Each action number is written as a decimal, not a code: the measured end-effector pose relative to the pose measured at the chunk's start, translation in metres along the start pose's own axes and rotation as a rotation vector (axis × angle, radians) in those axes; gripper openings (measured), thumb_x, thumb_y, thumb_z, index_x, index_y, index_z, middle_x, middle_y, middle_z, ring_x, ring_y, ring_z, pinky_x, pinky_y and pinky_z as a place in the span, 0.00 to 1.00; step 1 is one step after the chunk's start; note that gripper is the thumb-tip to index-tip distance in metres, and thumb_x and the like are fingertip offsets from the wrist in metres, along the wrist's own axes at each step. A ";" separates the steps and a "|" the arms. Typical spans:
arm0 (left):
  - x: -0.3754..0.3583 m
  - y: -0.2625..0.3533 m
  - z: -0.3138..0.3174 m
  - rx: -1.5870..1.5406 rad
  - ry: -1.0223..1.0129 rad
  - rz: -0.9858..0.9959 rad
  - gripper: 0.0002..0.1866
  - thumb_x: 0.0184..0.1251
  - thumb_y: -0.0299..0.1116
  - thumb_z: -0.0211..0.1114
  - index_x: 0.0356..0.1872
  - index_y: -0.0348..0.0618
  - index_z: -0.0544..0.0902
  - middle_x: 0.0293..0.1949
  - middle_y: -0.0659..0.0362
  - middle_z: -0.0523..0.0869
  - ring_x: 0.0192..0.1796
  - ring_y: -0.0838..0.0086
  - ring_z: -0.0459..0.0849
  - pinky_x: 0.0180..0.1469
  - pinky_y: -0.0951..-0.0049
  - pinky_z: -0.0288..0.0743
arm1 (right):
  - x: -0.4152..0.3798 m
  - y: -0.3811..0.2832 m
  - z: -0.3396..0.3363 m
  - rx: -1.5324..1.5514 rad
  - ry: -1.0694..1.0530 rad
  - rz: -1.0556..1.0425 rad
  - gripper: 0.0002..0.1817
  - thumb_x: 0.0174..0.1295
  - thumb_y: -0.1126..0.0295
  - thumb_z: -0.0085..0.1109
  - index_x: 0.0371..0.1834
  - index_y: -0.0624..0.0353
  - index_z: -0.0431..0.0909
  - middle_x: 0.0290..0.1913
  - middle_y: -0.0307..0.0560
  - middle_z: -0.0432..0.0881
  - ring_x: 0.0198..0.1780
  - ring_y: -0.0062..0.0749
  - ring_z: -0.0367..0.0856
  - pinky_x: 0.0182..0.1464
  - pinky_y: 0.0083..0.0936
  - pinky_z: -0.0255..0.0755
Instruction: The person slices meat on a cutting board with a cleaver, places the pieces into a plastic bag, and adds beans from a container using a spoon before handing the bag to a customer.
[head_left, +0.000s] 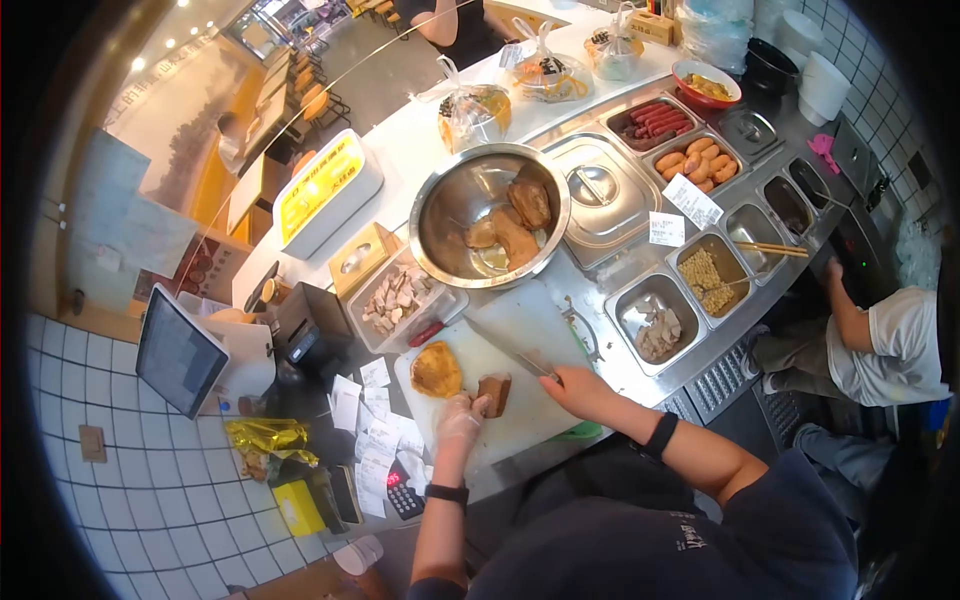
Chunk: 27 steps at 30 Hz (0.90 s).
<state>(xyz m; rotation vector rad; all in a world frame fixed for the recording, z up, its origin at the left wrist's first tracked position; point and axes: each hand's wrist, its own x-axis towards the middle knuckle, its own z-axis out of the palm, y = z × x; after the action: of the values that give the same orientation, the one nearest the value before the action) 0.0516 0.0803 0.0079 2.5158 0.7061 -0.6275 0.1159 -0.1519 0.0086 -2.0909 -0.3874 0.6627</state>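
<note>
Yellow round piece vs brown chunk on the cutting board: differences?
Color: the yellow round piece is golden with browned patches; the brown chunk is mostly darker brown.
Shape: the yellow round piece has a roughly circular outline; the brown chunk looks blocky.
Size: the yellow round piece covers more area than the brown chunk.
Shared: both lie on the white cutting board, near the gloved left hand.

— What was hidden?
— At four o'clock, the right hand [577, 391] covered most of the knife handle [556, 377].
— What got cropped?
— A person [460, 30] at twelve; print on receipts [378, 445] at seven was illegibly small.
</note>
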 end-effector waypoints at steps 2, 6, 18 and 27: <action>-0.013 0.001 0.016 0.091 0.294 0.192 0.27 0.54 0.46 0.67 0.49 0.37 0.76 0.38 0.45 0.81 0.44 0.51 0.79 0.49 0.57 0.70 | -0.012 0.000 -0.006 0.022 0.015 -0.033 0.23 0.65 0.52 0.48 0.30 0.65 0.76 0.28 0.61 0.79 0.32 0.57 0.78 0.36 0.42 0.70; -0.034 0.029 0.040 0.126 0.497 0.269 0.33 0.48 0.44 0.71 0.54 0.37 0.71 0.42 0.44 0.78 0.48 0.52 0.76 0.51 0.58 0.69 | -0.030 -0.010 -0.020 -0.031 -0.025 -0.025 0.23 0.65 0.53 0.48 0.29 0.66 0.75 0.26 0.61 0.78 0.30 0.56 0.77 0.33 0.41 0.69; -0.043 0.027 0.062 0.256 0.414 0.253 0.26 0.55 0.41 0.64 0.49 0.31 0.72 0.45 0.48 0.75 0.51 0.55 0.73 0.54 0.61 0.68 | -0.087 -0.042 -0.039 -0.269 -0.145 0.032 0.23 0.65 0.52 0.47 0.33 0.65 0.75 0.27 0.62 0.80 0.33 0.58 0.80 0.36 0.44 0.74; -0.027 0.023 0.069 0.431 0.403 0.203 0.22 0.55 0.44 0.64 0.42 0.35 0.76 0.41 0.49 0.77 0.49 0.59 0.74 0.51 0.67 0.69 | -0.019 -0.010 0.023 -0.200 -0.049 -0.036 0.22 0.65 0.52 0.46 0.33 0.64 0.75 0.29 0.61 0.80 0.34 0.58 0.79 0.38 0.46 0.72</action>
<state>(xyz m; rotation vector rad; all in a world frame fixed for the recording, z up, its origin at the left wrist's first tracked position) 0.0230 0.0167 -0.0260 3.1130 0.4700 -0.2124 0.0868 -0.1403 0.0125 -2.2532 -0.5368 0.6789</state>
